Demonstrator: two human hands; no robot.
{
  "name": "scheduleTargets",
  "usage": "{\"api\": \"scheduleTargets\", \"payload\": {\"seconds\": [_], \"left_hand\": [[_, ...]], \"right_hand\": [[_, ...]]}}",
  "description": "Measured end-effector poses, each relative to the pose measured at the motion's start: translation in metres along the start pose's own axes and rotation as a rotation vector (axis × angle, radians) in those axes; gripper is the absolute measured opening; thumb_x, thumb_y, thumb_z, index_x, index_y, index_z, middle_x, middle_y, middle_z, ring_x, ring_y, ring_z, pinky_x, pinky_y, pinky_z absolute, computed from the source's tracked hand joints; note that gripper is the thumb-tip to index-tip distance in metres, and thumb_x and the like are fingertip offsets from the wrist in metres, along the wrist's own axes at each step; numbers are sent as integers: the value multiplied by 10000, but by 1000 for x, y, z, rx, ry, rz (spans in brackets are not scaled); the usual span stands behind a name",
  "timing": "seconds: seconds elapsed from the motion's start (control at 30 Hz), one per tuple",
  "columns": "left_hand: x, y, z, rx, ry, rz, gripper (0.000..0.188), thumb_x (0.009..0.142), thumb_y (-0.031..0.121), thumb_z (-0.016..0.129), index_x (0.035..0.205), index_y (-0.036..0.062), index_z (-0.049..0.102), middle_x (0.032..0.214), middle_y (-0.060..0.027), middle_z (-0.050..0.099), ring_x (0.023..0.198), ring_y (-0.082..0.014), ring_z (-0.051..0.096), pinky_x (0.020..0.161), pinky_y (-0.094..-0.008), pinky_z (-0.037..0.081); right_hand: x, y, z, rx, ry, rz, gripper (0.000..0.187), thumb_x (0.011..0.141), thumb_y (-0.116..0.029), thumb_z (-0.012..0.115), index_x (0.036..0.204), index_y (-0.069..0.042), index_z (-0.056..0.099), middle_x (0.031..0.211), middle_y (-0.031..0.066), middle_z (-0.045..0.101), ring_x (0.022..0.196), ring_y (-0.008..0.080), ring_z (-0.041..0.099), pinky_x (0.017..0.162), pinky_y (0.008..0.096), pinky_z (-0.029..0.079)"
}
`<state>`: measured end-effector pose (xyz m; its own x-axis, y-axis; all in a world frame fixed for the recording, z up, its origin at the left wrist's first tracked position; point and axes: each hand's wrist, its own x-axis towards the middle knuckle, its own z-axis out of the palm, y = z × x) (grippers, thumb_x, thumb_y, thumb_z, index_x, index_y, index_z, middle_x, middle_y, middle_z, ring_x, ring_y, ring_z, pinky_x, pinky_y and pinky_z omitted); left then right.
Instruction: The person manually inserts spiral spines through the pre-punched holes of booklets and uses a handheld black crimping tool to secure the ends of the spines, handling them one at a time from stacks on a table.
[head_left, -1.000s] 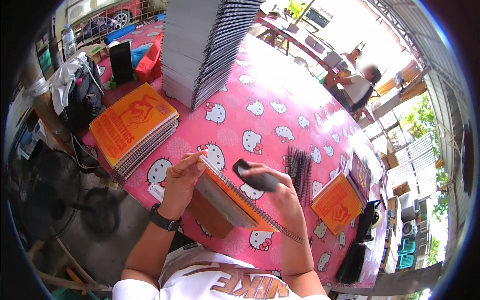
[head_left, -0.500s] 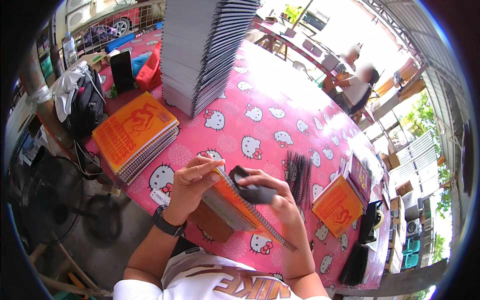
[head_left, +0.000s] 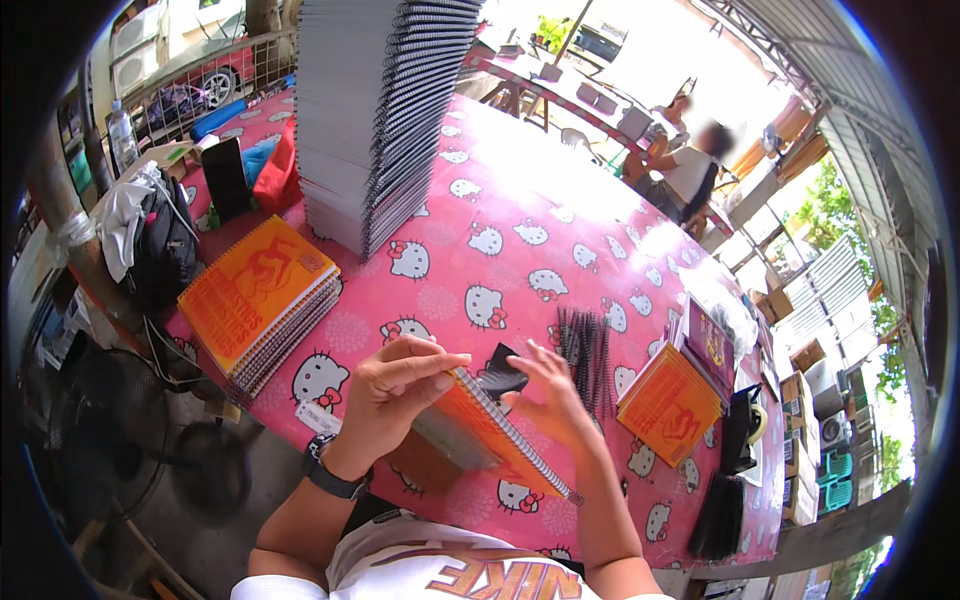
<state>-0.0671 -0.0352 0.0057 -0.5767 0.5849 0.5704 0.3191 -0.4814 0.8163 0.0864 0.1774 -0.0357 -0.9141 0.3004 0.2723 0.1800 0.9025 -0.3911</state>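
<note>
My left hand pinches the upper end of an orange spiral-bound book, which stands tilted on edge over the near side of the table. A coil runs along the book's edge, its lower end sticking out past the corner. My right hand is beside the book with its fingers spread, holding nothing. Just beyond its fingertips is a small black object, partly hidden, its kind unclear. Under the book, a brown block-like thing shows in part.
Orange spiral-bound books are stacked at left, behind them a tall pile of coil-bound books. Loose black coils lie right of centre. More books, a tape dispenser and black coils sit farther right. A fan stands at left.
My right hand has let go of the black object, and its fingers have spread. The black object now lies beyond the hand. My left hand keeps its pinch on the book.
</note>
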Motion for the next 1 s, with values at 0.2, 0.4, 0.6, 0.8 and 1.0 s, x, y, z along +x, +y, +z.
{"api": "scheduleTargets", "payload": {"seconds": [0.2, 0.4, 0.6, 0.8, 1.0], "left_hand": [[7, 23, 28, 15, -121, 67, 183, 764, -10, 703, 939, 42, 697, 885, -52, 633, 782, -125, 615, 686, -257, 494], [3, 34, 38, -3, -144, 94, 138, 754, 4, 714, 881, 32, 668, 856, -64, 628, 779, -145, 624, 662, -262, 500], [-1, 37, 41, 141, -145, 94, 167, 790, 4, 666, 944, 50, 618, 841, -63, 608, 785, -180, 609, 720, -315, 476], [1, 34, 27, 444, -72, 190, 109, 854, 83, 594, 959, 58, 574, 879, -109, 573, 826, -255, 581, 758, -364, 437], [52, 98, -109, 147, 792, 267, 287, 962, 224, 486, 1141, 12, 557, 1001, -49, 576, 933, -141, 548, 870, -276, 425]], "right_hand": [[-6, -122, -84, 399, 196, -147, 295, 758, -138, 748, 1004, -35, 621, 943, 99, 623, 782, 174, 633, 658, 275, 511], [-7, -122, -82, 352, 300, -245, 245, 735, -139, 766, 878, -27, 601, 770, 71, 573, 660, 183, 575, 565, 279, 473], [-12, -127, -77, 243, 308, -217, 197, 781, -141, 717, 866, -19, 588, 761, 83, 577, 659, 234, 545, 577, 311, 451], [-7, -119, -79, 133, 292, -259, 371, 841, -304, 657, 1063, -20, 569, 957, 99, 612, 811, 248, 568, 701, 338, 461], [-48, -5, -129, 240, 511, 321, 502, 891, -420, 586, 1223, -46, 538, 1206, 102, 556, 1105, 215, 516, 909, 350, 406]]}}
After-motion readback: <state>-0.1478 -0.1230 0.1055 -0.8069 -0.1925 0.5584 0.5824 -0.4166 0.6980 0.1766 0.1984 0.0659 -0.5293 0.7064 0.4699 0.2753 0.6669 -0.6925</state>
